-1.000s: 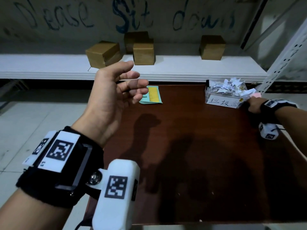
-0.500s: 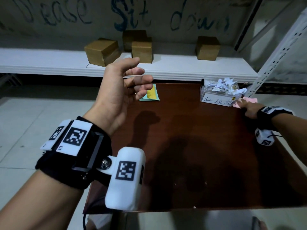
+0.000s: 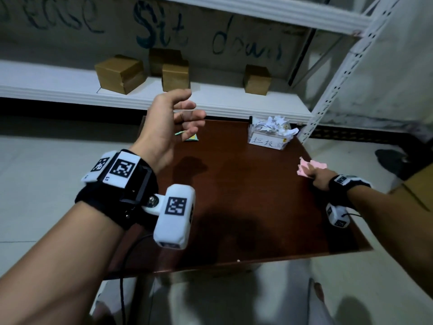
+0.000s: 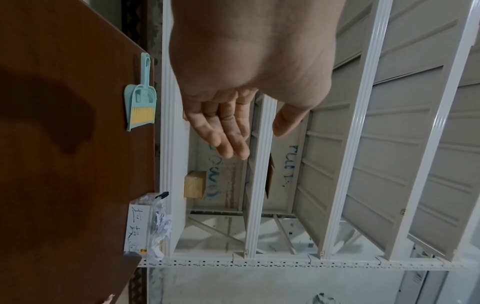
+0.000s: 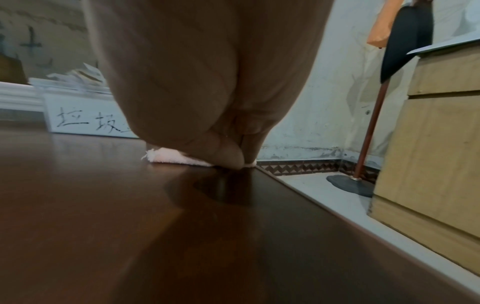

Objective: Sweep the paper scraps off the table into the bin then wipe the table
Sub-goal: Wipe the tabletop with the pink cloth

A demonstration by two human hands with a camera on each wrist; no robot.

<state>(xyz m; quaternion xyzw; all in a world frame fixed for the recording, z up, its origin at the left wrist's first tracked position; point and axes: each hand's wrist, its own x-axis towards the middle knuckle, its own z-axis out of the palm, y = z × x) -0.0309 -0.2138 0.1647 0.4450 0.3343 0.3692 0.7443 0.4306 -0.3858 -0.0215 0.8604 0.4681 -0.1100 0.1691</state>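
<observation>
The dark brown table [image 3: 246,195] carries a clear labelled bin [image 3: 269,141] at its far right, heaped with white paper scraps [image 3: 274,124]. My right hand [image 3: 315,173] is low on the table's right edge and grips a pink cloth [image 3: 307,166], which pokes out beyond the fingers. In the right wrist view the thumb [image 5: 228,154] presses down beside the cloth [image 5: 168,158], with the bin [image 5: 78,119] behind. My left hand [image 3: 173,123] is raised above the table's far left, fingers relaxed and empty [image 4: 233,133]. A teal dustpan and brush [image 4: 141,102] lie at the far left edge.
A white metal shelf [image 3: 58,90] with several cardboard boxes [image 3: 119,73] runs behind the table. Its perforated upright [image 3: 332,85] stands close to the bin. A cardboard carton [image 5: 428,133] and a stand's round base [image 5: 348,185] are on the floor to the right. A tiny white speck [image 3: 238,260] lies near the front edge.
My right hand has slid the pink cloth toward me along the right edge, away from the bin. The left hand stays raised and empty. The head view has tilted.
</observation>
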